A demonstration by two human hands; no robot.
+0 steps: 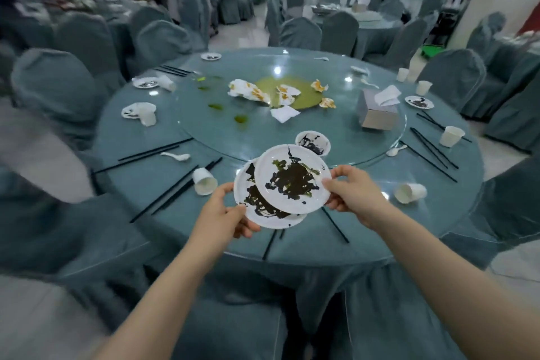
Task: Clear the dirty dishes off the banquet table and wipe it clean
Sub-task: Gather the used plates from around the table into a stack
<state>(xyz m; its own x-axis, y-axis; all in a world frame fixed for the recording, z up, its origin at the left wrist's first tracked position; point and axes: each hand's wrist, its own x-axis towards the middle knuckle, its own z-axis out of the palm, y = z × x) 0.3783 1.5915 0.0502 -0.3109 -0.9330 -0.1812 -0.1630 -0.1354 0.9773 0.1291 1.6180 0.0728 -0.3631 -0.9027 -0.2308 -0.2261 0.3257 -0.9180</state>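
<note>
I am holding two dirty plates above the near edge of the table (292,248): my left hand (223,213) is pinching the rim of the lower plate (263,210), and my right hand (349,193) is pinching the rim of the upper plate (292,178), which is overlapping it. I am judging the clearing as barely started. A dirty bowl (312,142), more plates at the far seats, tipped paper cups (204,181), chopsticks (163,199), spoons, crumpled napkins (248,90) and a tissue box (377,114) are all waiting, and green spills are sitting on the glass turntable (336,131), so wiping is not yet begun. I am seeing no readable writing or brand anywhere.
</note>
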